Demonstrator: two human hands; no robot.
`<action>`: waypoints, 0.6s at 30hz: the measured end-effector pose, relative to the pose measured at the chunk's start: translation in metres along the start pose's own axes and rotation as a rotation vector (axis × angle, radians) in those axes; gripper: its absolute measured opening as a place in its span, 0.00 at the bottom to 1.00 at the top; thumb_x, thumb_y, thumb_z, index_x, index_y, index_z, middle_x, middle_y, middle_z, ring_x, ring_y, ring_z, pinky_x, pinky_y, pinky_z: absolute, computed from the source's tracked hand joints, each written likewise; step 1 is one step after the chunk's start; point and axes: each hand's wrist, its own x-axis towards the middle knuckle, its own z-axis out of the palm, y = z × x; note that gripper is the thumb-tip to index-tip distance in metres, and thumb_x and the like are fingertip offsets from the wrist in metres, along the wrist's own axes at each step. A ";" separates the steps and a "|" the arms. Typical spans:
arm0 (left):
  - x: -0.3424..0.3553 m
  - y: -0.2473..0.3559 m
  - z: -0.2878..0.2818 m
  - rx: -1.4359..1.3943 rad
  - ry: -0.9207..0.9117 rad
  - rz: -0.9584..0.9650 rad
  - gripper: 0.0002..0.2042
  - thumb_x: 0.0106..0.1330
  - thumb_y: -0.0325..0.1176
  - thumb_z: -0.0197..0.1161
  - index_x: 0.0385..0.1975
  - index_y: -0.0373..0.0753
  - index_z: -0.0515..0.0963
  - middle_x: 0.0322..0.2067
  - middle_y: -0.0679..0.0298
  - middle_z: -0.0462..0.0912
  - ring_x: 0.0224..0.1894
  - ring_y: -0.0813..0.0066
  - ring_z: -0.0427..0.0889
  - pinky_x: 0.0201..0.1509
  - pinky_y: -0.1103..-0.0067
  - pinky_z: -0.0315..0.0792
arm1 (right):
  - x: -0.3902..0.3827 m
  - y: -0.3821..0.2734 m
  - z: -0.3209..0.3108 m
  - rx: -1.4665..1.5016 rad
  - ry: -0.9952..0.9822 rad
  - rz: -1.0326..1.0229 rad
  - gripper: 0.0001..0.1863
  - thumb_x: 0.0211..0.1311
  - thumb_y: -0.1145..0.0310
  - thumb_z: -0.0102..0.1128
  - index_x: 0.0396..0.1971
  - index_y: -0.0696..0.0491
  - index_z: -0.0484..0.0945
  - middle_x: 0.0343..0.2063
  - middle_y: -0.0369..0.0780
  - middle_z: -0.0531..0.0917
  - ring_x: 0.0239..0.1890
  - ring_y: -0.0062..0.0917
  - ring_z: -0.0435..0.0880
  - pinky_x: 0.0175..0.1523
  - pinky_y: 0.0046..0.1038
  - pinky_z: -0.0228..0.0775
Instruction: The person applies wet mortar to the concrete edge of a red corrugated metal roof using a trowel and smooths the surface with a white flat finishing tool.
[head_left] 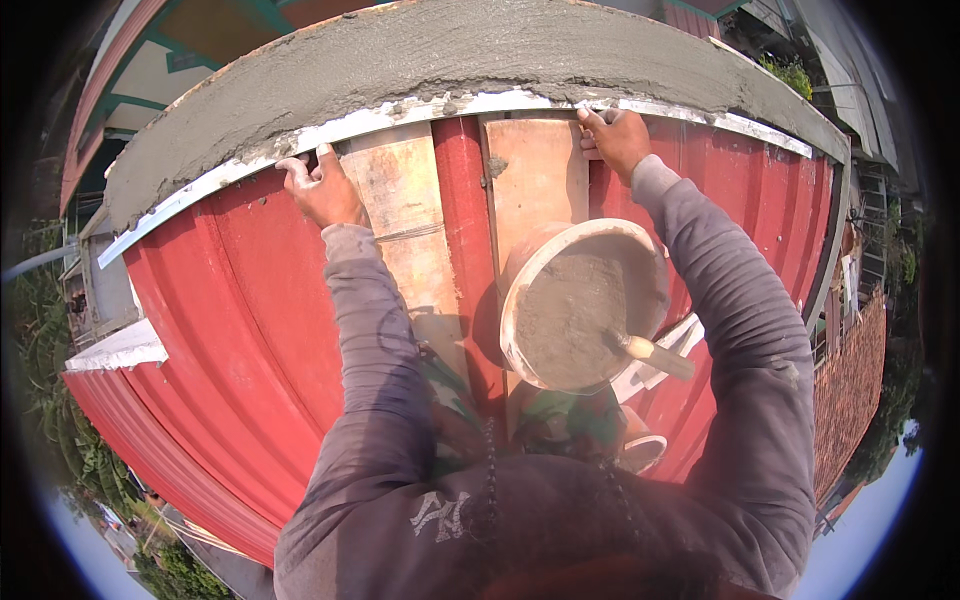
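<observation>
My left hand (325,185) grips the underside of a long white straight strip (370,117) along the lower edge of a band of wet grey mortar (450,50). My right hand (613,142) grips the same strip farther right, its fingers bent at the edge. Between my forearms a pale round bucket (560,290) of grey mortar stands on a wooden plank (535,175), with a wooden-handled tool (660,355) sticking out of it. A second plank (390,175) lies to the left, below the strip.
Red corrugated roofing (240,310) slopes around me, with a white ledge (120,345) at the left. A second small container (640,450) and white offcuts (670,360) lie at the right near my legs. A tiled roof (850,390), buildings and greenery are beyond the edges.
</observation>
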 end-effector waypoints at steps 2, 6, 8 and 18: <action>-0.002 0.004 0.000 0.133 0.035 0.029 0.40 0.73 0.38 0.69 0.75 0.21 0.56 0.63 0.53 0.70 0.51 0.71 0.79 0.55 0.73 0.76 | -0.001 -0.004 -0.002 0.018 -0.024 0.011 0.21 0.73 0.58 0.68 0.34 0.65 0.84 0.28 0.43 0.87 0.28 0.24 0.87 0.30 0.28 0.81; -0.001 0.013 0.002 0.042 0.035 -0.079 0.41 0.70 0.40 0.71 0.75 0.23 0.58 0.63 0.53 0.71 0.48 0.72 0.78 0.53 0.73 0.76 | -0.001 -0.015 -0.005 -0.023 -0.081 0.083 0.19 0.76 0.57 0.64 0.41 0.63 0.80 0.32 0.39 0.83 0.31 0.25 0.87 0.39 0.28 0.87; -0.001 0.009 0.002 0.078 0.031 -0.063 0.41 0.70 0.40 0.71 0.75 0.23 0.58 0.62 0.55 0.72 0.47 0.72 0.78 0.53 0.74 0.75 | -0.007 -0.020 -0.008 -0.029 -0.108 0.077 0.20 0.76 0.56 0.63 0.42 0.63 0.80 0.33 0.41 0.83 0.32 0.26 0.87 0.41 0.28 0.87; -0.006 0.028 -0.010 0.190 -0.053 0.025 0.45 0.70 0.39 0.69 0.76 0.19 0.50 0.58 0.56 0.67 0.45 0.69 0.77 0.54 0.71 0.76 | -0.002 -0.019 -0.012 0.021 -0.155 0.106 0.29 0.74 0.49 0.65 0.42 0.68 0.79 0.31 0.42 0.83 0.30 0.26 0.86 0.39 0.28 0.86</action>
